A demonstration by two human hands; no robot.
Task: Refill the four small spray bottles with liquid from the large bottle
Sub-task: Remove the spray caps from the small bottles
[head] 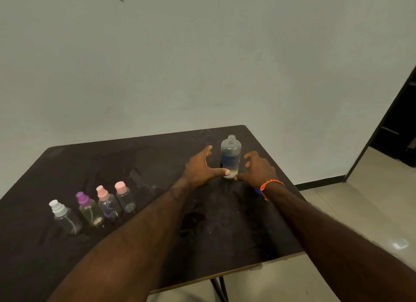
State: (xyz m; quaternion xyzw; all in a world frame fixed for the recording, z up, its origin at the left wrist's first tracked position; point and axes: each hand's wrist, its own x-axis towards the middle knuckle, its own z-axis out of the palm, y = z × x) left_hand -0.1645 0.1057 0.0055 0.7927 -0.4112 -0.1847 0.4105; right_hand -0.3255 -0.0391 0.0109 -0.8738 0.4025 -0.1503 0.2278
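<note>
Fingers of both hands are spread and loosely curved, holding nothing, as the person reaches across the dark table point(135, 166). Left hand point(202, 166) sits just left of the large bottle point(230, 156), its thumb stretched toward the bottle's base; whether the thumb tip touches the plastic, I cannot tell. Right hand point(258, 169) hovers just right of the bottle, fingers bent inward, with an orange cord bracelet point(269, 184) on the wrist.

That large bottle stands upright near the table's far right corner, uncapped, clear, with a little liquid at the bottom.

Well to the left, the four small spray bottles stand in a slanting row, capped: the white-capped bottle point(65, 216) nearest, then the purple-capped bottle point(90, 209), the pink spray-top bottle point(108, 203), and the pink flat-capped bottle point(125, 197). Something small and blue point(257, 191) peeks out under the right wrist.
</note>
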